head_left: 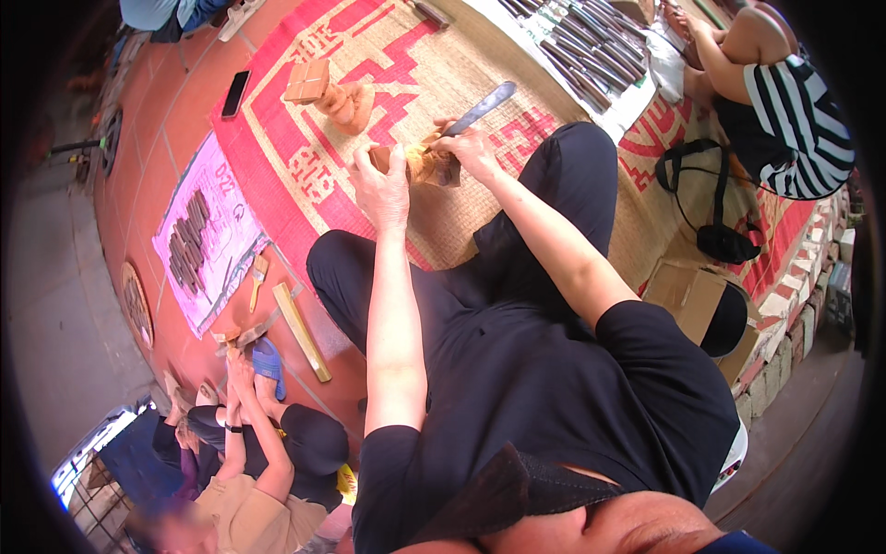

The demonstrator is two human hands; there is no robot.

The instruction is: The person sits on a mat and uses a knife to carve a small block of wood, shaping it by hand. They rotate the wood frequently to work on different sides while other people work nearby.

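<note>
My left hand [381, 187] grips a carved wooden figure [429, 168] by its blocky end, over the woven mat [452, 226] in front of my crossed legs. Against the figure's other side is my right hand [469, 150], closed around a carving tool. The long, flat, grey-blue part of this carving tool [484, 106] sticks out up and to the right; its working end is hidden by my fingers and the wood. Just beyond my left hand, a second carved wooden figure with a square base [346, 106] rests on the mat.
A black phone [236, 94] lies on the mat's left edge. Many dark-handled tools [595, 51] cover a white cloth, others a pink sheet [217, 231]. A brush [257, 282] and wooden bar [301, 332] lie at left. People sit lower left and upper right, near a black bag [727, 242].
</note>
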